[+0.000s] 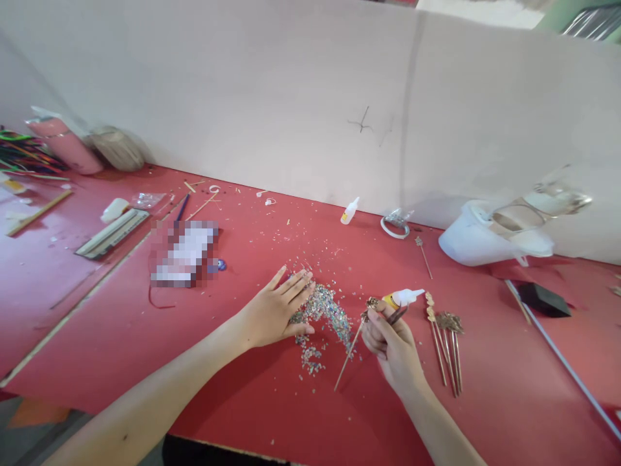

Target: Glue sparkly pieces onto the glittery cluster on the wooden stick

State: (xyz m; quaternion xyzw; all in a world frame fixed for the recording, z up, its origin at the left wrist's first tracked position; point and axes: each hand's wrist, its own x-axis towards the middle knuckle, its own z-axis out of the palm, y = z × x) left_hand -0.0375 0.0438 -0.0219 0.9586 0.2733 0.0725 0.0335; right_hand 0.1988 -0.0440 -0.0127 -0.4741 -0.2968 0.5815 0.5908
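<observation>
My left hand lies palm down with its fingers spread, at the left edge of a pile of small glittering pieces on the red table. To the right of the pile, my right hand is closed around a gold hairpin, whose thin stem points down to the left, and a dark pointed tool. Just behind that hand lies a glue bottle with a white nozzle. Several gold hairpins rest side by side to the right of it.
A second glue bottle stands by the pale wall, near a white ring. At the right are a white container and a black block. Leftward lie a blurred-out rectangular item, a ruler-like strip and a pink bottle.
</observation>
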